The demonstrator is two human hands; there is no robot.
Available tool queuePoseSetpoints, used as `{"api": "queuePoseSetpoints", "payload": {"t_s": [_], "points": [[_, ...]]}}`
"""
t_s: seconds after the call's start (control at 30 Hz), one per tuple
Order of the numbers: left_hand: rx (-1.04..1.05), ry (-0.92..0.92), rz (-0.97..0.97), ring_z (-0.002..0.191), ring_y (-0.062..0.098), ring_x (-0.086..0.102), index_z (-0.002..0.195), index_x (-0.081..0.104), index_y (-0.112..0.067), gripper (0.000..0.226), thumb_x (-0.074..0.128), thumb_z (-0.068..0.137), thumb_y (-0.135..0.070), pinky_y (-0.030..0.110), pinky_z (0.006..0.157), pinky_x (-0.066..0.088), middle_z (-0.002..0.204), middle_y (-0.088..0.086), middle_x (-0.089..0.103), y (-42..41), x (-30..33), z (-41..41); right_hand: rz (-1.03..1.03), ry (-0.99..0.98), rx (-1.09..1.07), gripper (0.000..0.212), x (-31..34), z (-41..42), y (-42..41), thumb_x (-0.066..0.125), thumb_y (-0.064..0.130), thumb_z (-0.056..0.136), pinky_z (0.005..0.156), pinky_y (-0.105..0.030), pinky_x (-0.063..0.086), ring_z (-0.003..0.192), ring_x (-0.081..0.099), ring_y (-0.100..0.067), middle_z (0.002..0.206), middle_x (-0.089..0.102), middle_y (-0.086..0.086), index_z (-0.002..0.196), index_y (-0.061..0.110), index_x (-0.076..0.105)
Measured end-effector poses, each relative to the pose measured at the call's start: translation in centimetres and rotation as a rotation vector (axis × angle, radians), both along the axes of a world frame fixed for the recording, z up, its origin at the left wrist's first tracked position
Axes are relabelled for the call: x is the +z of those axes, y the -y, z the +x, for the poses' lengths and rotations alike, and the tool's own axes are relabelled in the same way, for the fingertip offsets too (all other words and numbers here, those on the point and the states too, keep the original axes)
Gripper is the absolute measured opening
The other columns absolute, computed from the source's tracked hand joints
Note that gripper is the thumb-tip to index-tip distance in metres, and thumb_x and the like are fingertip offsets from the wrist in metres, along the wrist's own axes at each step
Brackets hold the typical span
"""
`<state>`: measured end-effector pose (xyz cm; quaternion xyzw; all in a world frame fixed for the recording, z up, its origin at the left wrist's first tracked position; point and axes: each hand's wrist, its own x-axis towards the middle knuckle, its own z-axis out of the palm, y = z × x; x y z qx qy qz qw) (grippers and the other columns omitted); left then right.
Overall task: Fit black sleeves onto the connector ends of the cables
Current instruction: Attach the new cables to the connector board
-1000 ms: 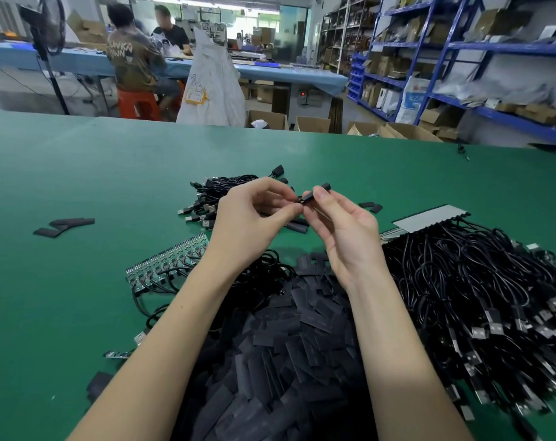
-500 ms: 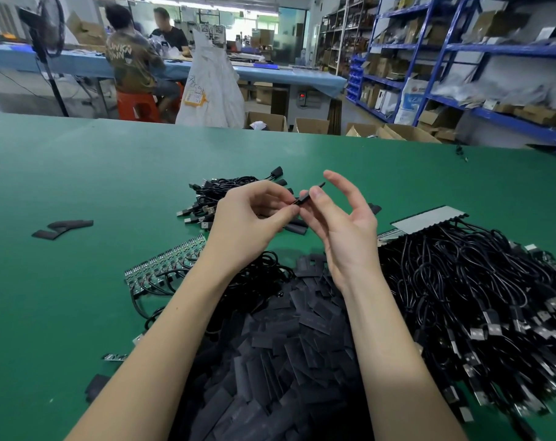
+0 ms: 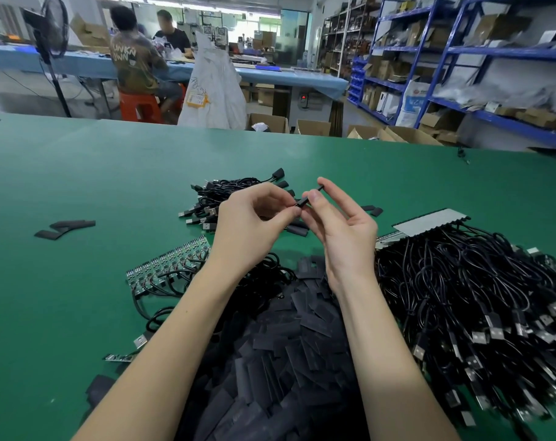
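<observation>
Above the green table [image 3: 79,173] my left hand [image 3: 251,227] pinches the near end of a black sleeve [image 3: 303,201] between thumb and fingertips. My right hand [image 3: 340,227] pinches the same sleeve with thumb and forefinger, its other fingers spread and raised. The sleeve's far tip pokes out beyond the right thumb. Whether a connector sits inside it is hidden. A heap of loose flat black sleeves [image 3: 286,345] lies under my forearms. A big tangle of black USB cables [image 3: 477,297] lies at the right.
A smaller bundle of cables [image 3: 219,192] lies behind my hands. A strip of small circuit boards with cables [image 3: 171,262] sits at the left. Stray sleeves [image 3: 66,227] lie far left. Two people sit at a blue bench beyond; blue shelves stand at the right.
My right hand's fingers opened from a curled grip to spread, with only thumb and forefinger on the sleeve. My left hand stayed put.
</observation>
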<state>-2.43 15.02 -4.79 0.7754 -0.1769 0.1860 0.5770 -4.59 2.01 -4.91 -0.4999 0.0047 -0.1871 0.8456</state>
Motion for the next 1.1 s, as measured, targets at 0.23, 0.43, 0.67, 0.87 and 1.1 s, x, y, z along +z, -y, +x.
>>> {"api": "queuePoseSetpoints", "payload": {"t_s": [0.23,0.43,0.67,0.87,1.1], "points": [[-0.166,-0.198,0.152,0.080,0.007,0.068,0.096,0.071,-0.028,0.009,0.075,0.090,-0.032,0.030,0.083,0.052,0.083,-0.010,0.074,-1.9,-0.2,0.6,0.224,-0.012,-0.150,0.023,0.6,0.4,1.6,0.073,0.001,0.089,0.072,-0.022,0.058,0.072,0.073,-0.013,0.083,0.076,-0.007,0.111,0.008,0.072],[-0.276,-0.208,0.159,0.083,0.012,0.071,0.096,0.072,-0.029,0.010,0.078,0.088,-0.030,0.022,0.082,0.054,0.096,-0.005,0.075,-0.7,-0.7,0.1,0.275,-0.010,-0.178,0.024,0.6,0.3,2.2,0.071,0.001,0.091,0.072,-0.022,0.059,0.071,0.073,-0.012,0.079,0.075,-0.002,0.115,0.005,0.068],[-0.186,-0.064,0.069,0.075,0.016,0.075,0.093,0.070,-0.021,0.007,0.073,0.091,-0.015,0.020,0.074,0.054,0.085,0.001,0.075,0.4,0.9,1.3,0.230,-0.033,-0.143,0.034,0.7,0.2,3.6,0.066,0.020,0.099,0.077,-0.028,0.061,0.092,0.077,-0.022,0.101,0.077,-0.003,0.132,0.014,0.059],[0.090,0.115,0.442,0.073,0.012,0.062,0.091,0.069,-0.030,0.007,0.070,0.092,-0.024,0.028,0.074,0.052,0.083,-0.013,0.068,-1.2,5.5,7.6,-0.104,-0.283,-0.088,0.018,-0.9,0.3,4.1,0.057,0.027,0.103,0.081,-0.031,0.061,0.094,0.076,-0.019,0.106,0.078,0.000,0.120,0.022,0.060],[0.296,0.076,0.907,0.098,0.030,0.064,0.096,0.072,-0.025,0.021,0.057,0.093,-0.011,0.033,0.074,0.045,0.102,0.003,0.068,-2.4,4.6,13.9,-0.334,-0.312,-0.036,0.012,-2.5,1.0,3.4,0.061,0.029,0.100,0.084,-0.031,0.059,0.085,0.072,-0.011,0.091,0.079,0.009,0.109,0.024,0.066]]}}
